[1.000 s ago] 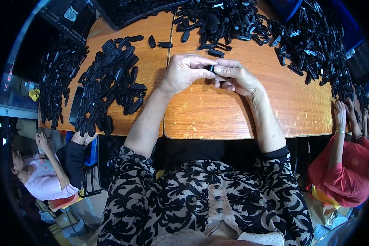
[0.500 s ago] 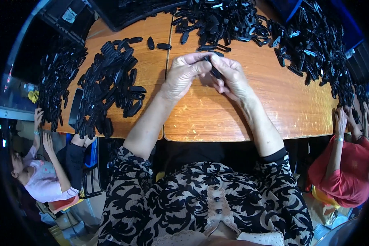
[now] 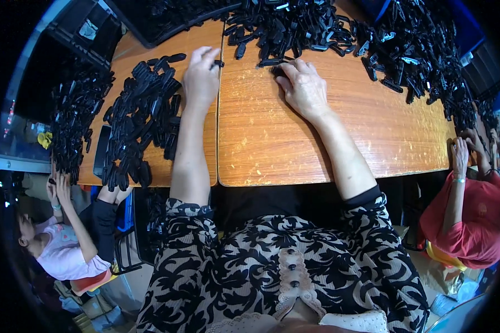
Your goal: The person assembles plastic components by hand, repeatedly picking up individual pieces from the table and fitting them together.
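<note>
My left hand (image 3: pixel 201 80) is over the table, right beside the loose pile of black plastic pieces (image 3: pixel 144 105). Its fingers look apart, though slightly blurred, and I see nothing held in them. A small black piece (image 3: pixel 219 64) lies by its fingertips. Further right, my right hand (image 3: pixel 304 89) reaches to the near edge of a big heap of black clip-like parts (image 3: pixel 286 30). Between its thumb and forefinger is a dark plastic piece (image 3: pixel 278 71), partly hidden by the fingers.
A black tray (image 3: pixel 150 39) stands at the back left. More black parts (image 3: pixel 419 66) spread along the right side, and another heap (image 3: pixel 75 116) lies far left. Co-workers sit on either side, one in pink (image 3: pixel 66 244), one in red (image 3: pixel 469 222). A seam (image 3: pixel 219 127) divides the wooden tabletop.
My hands were together over the table's middle, working a black piece between them. They have parted: the left moved left and away from me, the right forward to the heap's edge.
</note>
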A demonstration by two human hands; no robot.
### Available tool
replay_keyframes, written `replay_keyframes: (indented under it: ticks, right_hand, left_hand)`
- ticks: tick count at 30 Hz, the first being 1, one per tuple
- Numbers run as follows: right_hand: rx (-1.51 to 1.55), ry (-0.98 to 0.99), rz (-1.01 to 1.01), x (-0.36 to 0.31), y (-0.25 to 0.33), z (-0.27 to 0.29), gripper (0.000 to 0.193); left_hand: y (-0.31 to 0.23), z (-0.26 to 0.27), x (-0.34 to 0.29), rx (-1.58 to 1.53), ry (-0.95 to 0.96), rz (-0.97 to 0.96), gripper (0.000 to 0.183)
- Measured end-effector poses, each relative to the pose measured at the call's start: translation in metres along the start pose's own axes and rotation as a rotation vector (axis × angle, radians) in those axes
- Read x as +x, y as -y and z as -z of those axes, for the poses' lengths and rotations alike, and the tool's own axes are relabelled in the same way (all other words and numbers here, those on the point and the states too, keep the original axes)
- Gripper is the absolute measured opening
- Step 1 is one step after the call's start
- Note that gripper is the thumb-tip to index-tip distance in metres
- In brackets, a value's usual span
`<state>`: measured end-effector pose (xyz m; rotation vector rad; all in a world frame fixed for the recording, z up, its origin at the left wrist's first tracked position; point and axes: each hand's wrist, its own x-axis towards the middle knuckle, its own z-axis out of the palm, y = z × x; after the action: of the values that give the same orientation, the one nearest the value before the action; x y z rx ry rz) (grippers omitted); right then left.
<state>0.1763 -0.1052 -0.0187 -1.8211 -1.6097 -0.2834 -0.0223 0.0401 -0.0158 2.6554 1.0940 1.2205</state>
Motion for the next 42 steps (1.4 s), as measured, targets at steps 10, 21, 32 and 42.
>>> replay_keyframes:
  ticks: [10,21,32,42]
  right_hand:
    - [0.076,0.141,-0.062,-0.006,-0.003,0.007,0.028]
    - [-0.046,0.055,-0.072,0.003,-0.018,0.000,0.024]
    - [1.069,0.150,-0.616,0.007,0.001,0.027,0.022]
    - [1.195,0.524,-0.533,0.002,0.004,0.029,0.024]
  left_hand:
    - [-0.055,0.019,0.002,-0.285,0.304,0.392,0.024]
    - [-0.062,-0.001,-0.011,-0.724,0.438,0.434,0.030]
    - [-0.062,0.001,-0.015,-0.779,0.546,0.259,0.023]
    - [-0.069,0.001,-0.016,-0.780,0.554,0.149,0.026]
